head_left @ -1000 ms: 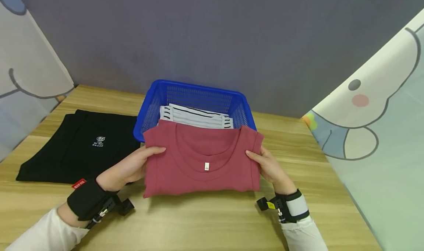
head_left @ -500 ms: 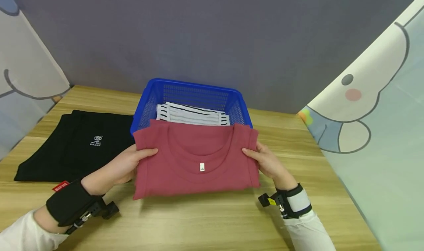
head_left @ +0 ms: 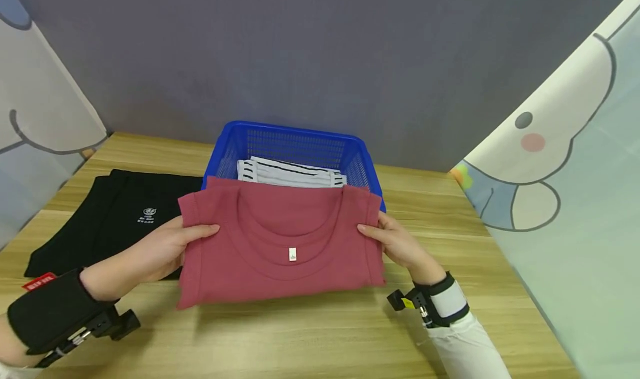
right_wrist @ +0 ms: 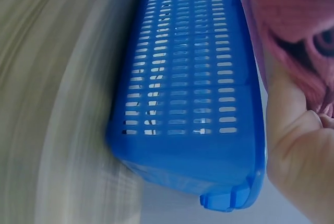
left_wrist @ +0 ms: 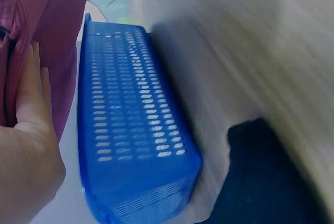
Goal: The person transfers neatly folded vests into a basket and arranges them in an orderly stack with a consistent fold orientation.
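A folded dark pink garment [head_left: 280,273] with a scooped neckline and a small white label is held up in front of the blue basket [head_left: 295,130]. The left hand [head_left: 160,248] pinches its left side, thumb on the front and fingers behind. At its right side the right hand [head_left: 402,245] grips it the same way. Both wrist views show the fingers tucked against the pink cloth [left_wrist: 57,62], [right_wrist: 292,4] beside the basket wall [left_wrist: 125,104], [right_wrist: 182,78]. Inside the basket lies striped white cloth [head_left: 292,173], its lower part hidden behind the garment.
Folded black clothing [head_left: 115,223] with a small white print lies on the wooden table [head_left: 280,340], left of the basket and partly behind the left forearm. A grey wall [head_left: 320,56] stands behind, with cartoon-printed sheets [head_left: 575,201] at both sides.
The pink garment has shifted left in the head view and looks slightly larger. The left hand has moved left with it, the right hand only a little; both keep their hold.
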Motion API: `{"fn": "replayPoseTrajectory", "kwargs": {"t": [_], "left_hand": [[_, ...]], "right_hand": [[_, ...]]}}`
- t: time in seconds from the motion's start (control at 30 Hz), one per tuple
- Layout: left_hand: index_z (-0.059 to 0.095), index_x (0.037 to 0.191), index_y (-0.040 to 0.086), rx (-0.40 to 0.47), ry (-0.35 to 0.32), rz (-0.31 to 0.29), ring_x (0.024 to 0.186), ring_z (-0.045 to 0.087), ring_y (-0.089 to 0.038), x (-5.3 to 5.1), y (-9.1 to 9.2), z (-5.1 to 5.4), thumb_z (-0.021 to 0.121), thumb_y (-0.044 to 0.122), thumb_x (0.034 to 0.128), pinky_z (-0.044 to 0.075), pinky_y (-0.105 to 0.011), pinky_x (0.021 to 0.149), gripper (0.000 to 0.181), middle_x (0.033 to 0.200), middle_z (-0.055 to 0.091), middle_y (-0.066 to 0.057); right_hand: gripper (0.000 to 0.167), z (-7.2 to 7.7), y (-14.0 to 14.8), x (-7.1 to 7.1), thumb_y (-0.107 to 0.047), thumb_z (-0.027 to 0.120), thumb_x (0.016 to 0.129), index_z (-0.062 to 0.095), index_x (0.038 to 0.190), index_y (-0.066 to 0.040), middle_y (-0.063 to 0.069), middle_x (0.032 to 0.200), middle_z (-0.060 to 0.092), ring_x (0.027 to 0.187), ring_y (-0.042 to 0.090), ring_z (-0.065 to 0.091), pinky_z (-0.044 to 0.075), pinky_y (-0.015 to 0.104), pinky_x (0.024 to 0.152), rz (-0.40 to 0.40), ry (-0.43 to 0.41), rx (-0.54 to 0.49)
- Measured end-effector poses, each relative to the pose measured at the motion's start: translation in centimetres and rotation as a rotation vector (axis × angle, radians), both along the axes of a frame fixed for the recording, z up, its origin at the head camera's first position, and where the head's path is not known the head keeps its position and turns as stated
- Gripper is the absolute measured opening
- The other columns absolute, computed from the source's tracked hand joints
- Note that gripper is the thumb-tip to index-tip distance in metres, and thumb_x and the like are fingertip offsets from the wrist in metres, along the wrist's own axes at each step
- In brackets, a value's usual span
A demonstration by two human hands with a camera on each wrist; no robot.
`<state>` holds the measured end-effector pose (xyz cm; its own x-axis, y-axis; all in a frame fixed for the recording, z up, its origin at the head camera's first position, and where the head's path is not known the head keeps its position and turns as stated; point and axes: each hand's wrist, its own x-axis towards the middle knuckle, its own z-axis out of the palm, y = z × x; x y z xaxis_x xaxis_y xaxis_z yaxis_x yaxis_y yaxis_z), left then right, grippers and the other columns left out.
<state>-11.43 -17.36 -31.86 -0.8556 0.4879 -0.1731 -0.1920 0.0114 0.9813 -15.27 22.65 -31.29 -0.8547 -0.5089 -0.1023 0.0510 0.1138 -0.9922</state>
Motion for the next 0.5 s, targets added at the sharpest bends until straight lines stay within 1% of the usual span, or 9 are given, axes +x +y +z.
{"fn": "replayPoseTrajectory", "kwargs": {"t": [0.1, 0.27, 0.37, 0.5], "left_hand": [[0.029, 0.133, 0.004, -0.016, 0.012, 0.005, 0.096, 0.066, -0.014, -0.1, -0.1, 0.6, 0.044, 0.022, 0.1014, 0.057, -0.034, 0.079, 0.040, 0.110, 0.061, 0.002], [0.025, 0.136, -0.001, -0.040, 0.054, 0.024, 0.094, 0.067, -0.014, -0.7, 0.6, 1.3, 0.044, 0.023, 0.1012, 0.057, -0.032, 0.077, 0.047, 0.109, 0.061, 0.001], [0.026, 0.136, -0.003, -0.043, 0.077, 0.033, 0.093, 0.066, -0.012, -1.4, 1.1, 1.8, 0.044, 0.023, 0.1010, 0.056, -0.030, 0.077, 0.048, 0.108, 0.061, 0.002], [0.030, 0.134, 0.000, -0.034, 0.081, 0.054, 0.093, 0.065, -0.011, -2.7, 2.0, 2.6, 0.045, 0.024, 0.1006, 0.056, -0.029, 0.078, 0.044, 0.108, 0.059, 0.003]], "right_hand": [[0.049, 0.3, -0.1, -0.2, -0.005, 0.044, 0.098, 0.023, 0.139, 0.012, -0.003, 0.109, 0.060, 0.094, 0.010, 0.065, 0.055, 0.029, 0.078, 0.001, 0.014, 0.003], [0.051, 1.0, -0.2, -0.8, -0.006, 0.045, 0.097, 0.023, 0.140, 0.012, -0.003, 0.109, 0.059, 0.094, 0.009, 0.064, 0.055, 0.029, 0.078, -0.016, 0.028, 0.032], [0.051, 1.5, -0.2, -1.3, -0.006, 0.044, 0.097, 0.023, 0.141, 0.010, -0.002, 0.110, 0.058, 0.093, 0.009, 0.064, 0.055, 0.028, 0.078, -0.032, 0.029, 0.057], [0.051, 2.3, -0.1, -2.1, -0.007, 0.043, 0.098, 0.022, 0.143, 0.008, -0.003, 0.108, 0.058, 0.092, 0.008, 0.064, 0.055, 0.027, 0.077, -0.057, 0.016, 0.059]]}}
